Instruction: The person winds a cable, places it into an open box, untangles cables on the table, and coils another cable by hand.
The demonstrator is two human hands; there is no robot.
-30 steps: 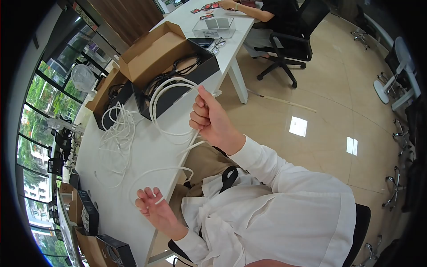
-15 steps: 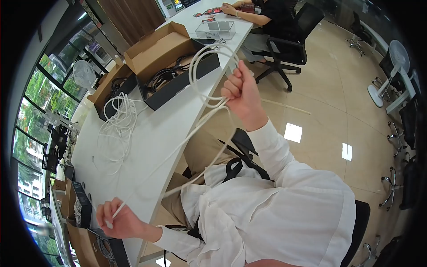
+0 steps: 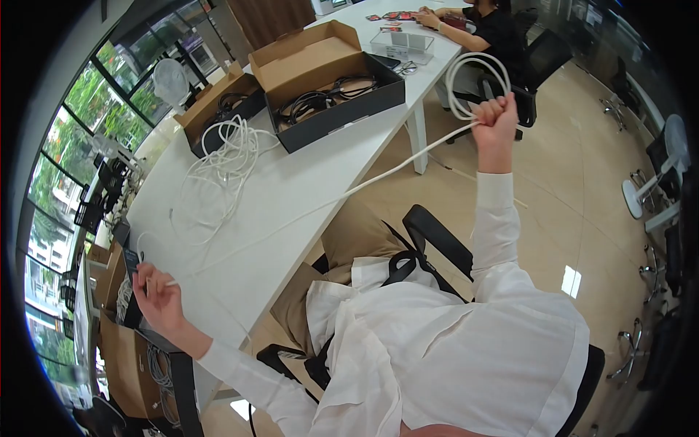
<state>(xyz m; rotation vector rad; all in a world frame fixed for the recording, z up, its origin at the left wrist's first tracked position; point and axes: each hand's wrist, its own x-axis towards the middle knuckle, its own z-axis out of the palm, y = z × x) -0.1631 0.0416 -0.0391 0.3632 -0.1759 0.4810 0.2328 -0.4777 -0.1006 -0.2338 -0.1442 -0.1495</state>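
My right hand (image 3: 496, 124) is raised beyond the table edge, fingers closed round a white cable. Small loops of that cable (image 3: 453, 95) stand up above the fist. From there one taut length runs diagonally down across the table towards my left hand (image 3: 159, 300). That hand is over the table's near left part, its fingers curled on the cable with a short piece showing beside the palm. A loose tangle of white cable (image 3: 234, 156) lies on the white table (image 3: 291, 186) between the hands and the boxes.
Two open cardboard boxes with black cables, a large one (image 3: 342, 113) and a smaller one (image 3: 226, 109), stand at the back. A clear plastic box (image 3: 402, 47) is behind them. Another person (image 3: 466, 33) sits at the far end. Lower left, another box (image 3: 131, 371) holds grey cable.
My hands have moved apart: the right one outward to the right, the left one up and leftward. The cable between them is now stretched straight. The view has shifted slightly.
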